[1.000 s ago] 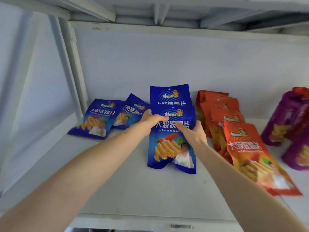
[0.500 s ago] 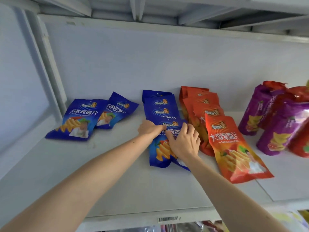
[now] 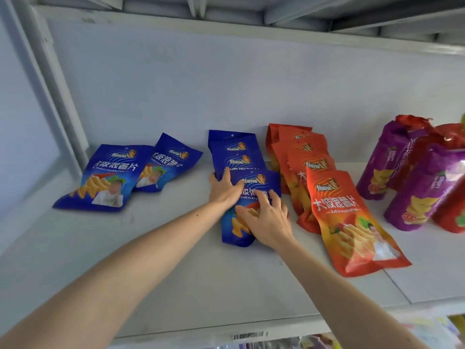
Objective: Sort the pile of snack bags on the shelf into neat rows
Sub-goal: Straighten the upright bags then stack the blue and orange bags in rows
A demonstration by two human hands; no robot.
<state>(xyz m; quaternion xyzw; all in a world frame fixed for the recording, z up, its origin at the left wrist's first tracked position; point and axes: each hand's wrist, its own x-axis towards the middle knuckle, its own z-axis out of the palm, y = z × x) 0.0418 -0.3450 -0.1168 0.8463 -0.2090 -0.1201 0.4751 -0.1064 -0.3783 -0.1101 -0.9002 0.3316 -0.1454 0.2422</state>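
A blue chip bag [image 3: 254,183] lies flat as the front bag of a short row of blue bags [image 3: 234,149] at the shelf's middle. My left hand [image 3: 224,188] grips its upper left edge. My right hand [image 3: 266,220] lies spread flat on its lower half. Two loose blue bags [image 3: 100,180] [image 3: 171,162] lie askew at the left. An overlapping row of orange bags [image 3: 347,210] runs front to back just right of my hands.
Purple bags [image 3: 412,195] and red bags [image 3: 450,215] stand crowded at the far right. The white shelf [image 3: 176,285] has a barcode label [image 3: 247,336] on its front lip. A white upright post [image 3: 57,96] stands at the left; another shelf hangs close overhead.
My right hand has slid down from the blue bag's top onto its lower half and flattened. The bag has settled onto the row. The view has shifted left and closer.
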